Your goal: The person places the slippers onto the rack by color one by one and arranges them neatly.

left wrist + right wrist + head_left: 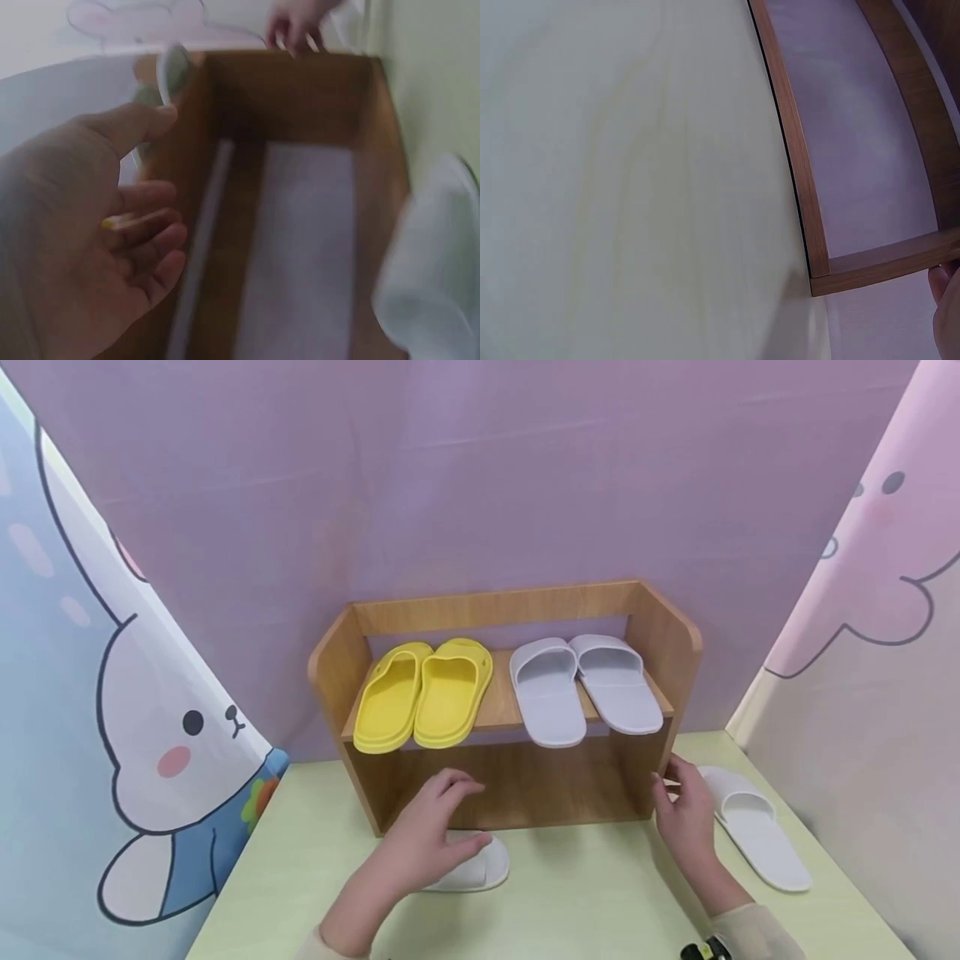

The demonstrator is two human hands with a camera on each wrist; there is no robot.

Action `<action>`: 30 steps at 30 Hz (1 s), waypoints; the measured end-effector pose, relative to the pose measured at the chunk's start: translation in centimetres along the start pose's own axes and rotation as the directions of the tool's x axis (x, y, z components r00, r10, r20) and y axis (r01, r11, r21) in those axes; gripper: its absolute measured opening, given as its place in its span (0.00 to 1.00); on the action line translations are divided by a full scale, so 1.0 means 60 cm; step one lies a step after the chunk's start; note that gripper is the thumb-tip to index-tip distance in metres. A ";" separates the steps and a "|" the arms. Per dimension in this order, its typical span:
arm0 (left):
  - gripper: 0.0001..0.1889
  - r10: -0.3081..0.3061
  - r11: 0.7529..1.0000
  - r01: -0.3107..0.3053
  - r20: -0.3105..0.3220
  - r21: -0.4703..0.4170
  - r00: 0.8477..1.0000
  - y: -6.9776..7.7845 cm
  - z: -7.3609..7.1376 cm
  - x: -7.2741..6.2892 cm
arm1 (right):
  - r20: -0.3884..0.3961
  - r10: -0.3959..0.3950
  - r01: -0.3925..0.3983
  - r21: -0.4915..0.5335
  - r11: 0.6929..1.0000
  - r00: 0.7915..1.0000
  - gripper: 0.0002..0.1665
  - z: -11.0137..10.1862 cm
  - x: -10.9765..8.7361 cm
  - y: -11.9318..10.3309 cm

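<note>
A wooden shoe rack (495, 612) stands on the pale green table against the purple backdrop. My right hand (686, 814) holds the front edge of its right side panel, thumb by the edge and fingers along the outer face. My left hand (423, 835) hovers in front of the lower compartment, fingers loosely bent and thumb apart, with nothing held. Under it lies a white slipper (491, 864), partly hidden by the hand; in the left wrist view that slipper (435, 262) sits beside the rack. Another white slipper (765, 843) lies to the right of the rack.
On the upper shelf sit a pair of yellow clogs (450, 697) at the left and a pair of pale grey slippers (551, 702) at the right. Cartoon-printed side walls (150, 735) flank the table (585, 893). A small black object (705, 949) shows by the right sleeve.
</note>
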State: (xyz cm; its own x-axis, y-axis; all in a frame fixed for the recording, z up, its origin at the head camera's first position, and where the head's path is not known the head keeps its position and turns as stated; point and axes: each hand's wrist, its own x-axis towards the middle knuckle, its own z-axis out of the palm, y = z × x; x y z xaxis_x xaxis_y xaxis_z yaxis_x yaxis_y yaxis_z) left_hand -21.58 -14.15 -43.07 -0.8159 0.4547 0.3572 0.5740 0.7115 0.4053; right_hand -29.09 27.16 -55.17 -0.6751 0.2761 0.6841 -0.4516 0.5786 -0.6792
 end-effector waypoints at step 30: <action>0.35 -0.131 0.990 0.123 0.113 0.076 0.985 -0.182 0.030 -0.119 | -0.009 -0.031 0.031 0.005 0.999 0.999 0.22 0.002 -0.001 0.007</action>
State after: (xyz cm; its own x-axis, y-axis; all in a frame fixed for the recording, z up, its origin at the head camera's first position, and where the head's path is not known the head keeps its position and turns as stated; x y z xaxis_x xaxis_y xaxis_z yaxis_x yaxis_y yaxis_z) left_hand -22.18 -24.21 -51.56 -0.8866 0.4153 0.2036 0.4625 0.8004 0.3813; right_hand -29.32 27.29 -55.52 -0.6556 0.2644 0.7073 -0.4757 0.5829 -0.6587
